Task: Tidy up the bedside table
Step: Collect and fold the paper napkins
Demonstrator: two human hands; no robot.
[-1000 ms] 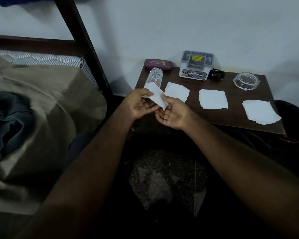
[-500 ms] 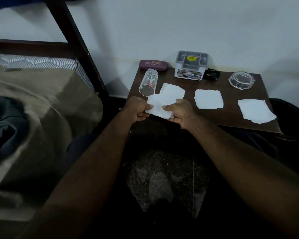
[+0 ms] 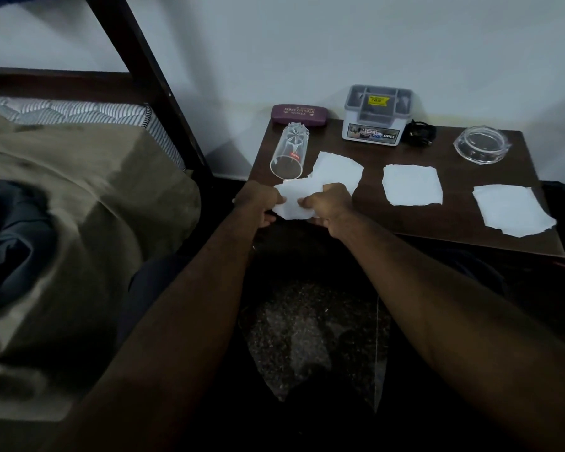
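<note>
Both hands, left (image 3: 256, 203) and right (image 3: 328, 203), pinch 1 paper piece (image 3: 292, 200) above the bedside table's (image 3: 437, 220) front edge, arms outstretched.

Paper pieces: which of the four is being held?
The leftmost paper piece, pinched between the left hand and right hand; the other three lie flat on the bedside table.

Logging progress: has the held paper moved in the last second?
Yes. The paper, held by left hand and right hand, came toward the person: it overlapped the glass before, now sits below its mouth.
</note>
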